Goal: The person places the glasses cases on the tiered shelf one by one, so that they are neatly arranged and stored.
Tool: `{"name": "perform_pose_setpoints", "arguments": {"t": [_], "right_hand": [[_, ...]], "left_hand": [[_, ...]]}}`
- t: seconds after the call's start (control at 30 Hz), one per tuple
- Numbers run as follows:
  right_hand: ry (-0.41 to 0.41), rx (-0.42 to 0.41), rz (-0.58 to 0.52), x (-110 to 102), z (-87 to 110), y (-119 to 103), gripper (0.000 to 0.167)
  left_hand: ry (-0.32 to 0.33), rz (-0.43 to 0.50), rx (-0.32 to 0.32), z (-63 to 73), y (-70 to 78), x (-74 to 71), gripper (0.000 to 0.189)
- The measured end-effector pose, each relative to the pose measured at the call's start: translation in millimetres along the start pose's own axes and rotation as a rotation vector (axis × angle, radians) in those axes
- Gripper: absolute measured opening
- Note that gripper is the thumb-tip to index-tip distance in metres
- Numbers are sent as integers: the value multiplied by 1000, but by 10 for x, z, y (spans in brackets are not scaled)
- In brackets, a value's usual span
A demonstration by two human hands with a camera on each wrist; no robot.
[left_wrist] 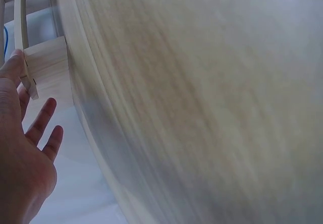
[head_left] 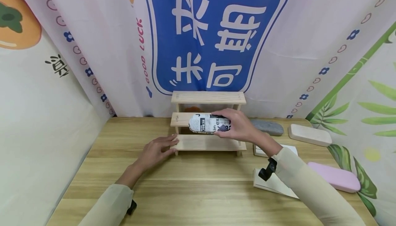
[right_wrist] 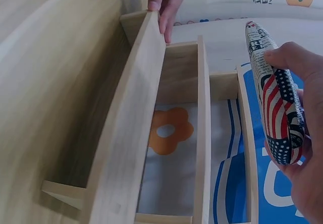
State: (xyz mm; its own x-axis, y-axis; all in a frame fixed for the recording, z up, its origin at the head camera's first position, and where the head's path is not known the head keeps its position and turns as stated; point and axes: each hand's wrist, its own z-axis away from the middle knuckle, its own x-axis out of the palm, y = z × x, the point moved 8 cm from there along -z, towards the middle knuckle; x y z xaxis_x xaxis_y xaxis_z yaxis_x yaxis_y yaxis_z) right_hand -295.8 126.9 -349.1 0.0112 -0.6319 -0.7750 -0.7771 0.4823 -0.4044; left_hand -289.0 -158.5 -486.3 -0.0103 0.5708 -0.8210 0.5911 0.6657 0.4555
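My right hand (head_left: 237,124) grips a glasses case (head_left: 202,123) printed with newsprint and, as the right wrist view shows, a stars-and-stripes pattern. The case (right_wrist: 275,98) is held above the lower steps of a three-tier wooden display rack (head_left: 210,142), overlapping the middle board in the head view. At the rack's left end, my left hand (head_left: 157,149) pinches the end of the lowest board between thumb and fingers. The left wrist view shows that board's tip (left_wrist: 29,82) between them, with the other fingers of the left hand (left_wrist: 25,148) spread loosely.
To the right on the wooden table (head_left: 185,191) lie a grey case (head_left: 267,127), a beige case (head_left: 310,135) and a pink case (head_left: 335,176). Two white flat pieces (head_left: 272,181) lie near the right forearm. A printed curtain (head_left: 123,47) hangs right behind the rack.
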Motion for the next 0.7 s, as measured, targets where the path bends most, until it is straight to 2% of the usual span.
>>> {"name": "perform_pose_setpoints", "arguments": {"t": [0.27, 0.7], "right_hand": [[-2, 58, -4, -44, -171, 86, 66], [-4, 149, 1, -52, -388, 217, 67]], "left_hand": [[-14, 1, -18, -9, -13, 20, 37], [-1, -1, 13, -6, 20, 15, 38]]}}
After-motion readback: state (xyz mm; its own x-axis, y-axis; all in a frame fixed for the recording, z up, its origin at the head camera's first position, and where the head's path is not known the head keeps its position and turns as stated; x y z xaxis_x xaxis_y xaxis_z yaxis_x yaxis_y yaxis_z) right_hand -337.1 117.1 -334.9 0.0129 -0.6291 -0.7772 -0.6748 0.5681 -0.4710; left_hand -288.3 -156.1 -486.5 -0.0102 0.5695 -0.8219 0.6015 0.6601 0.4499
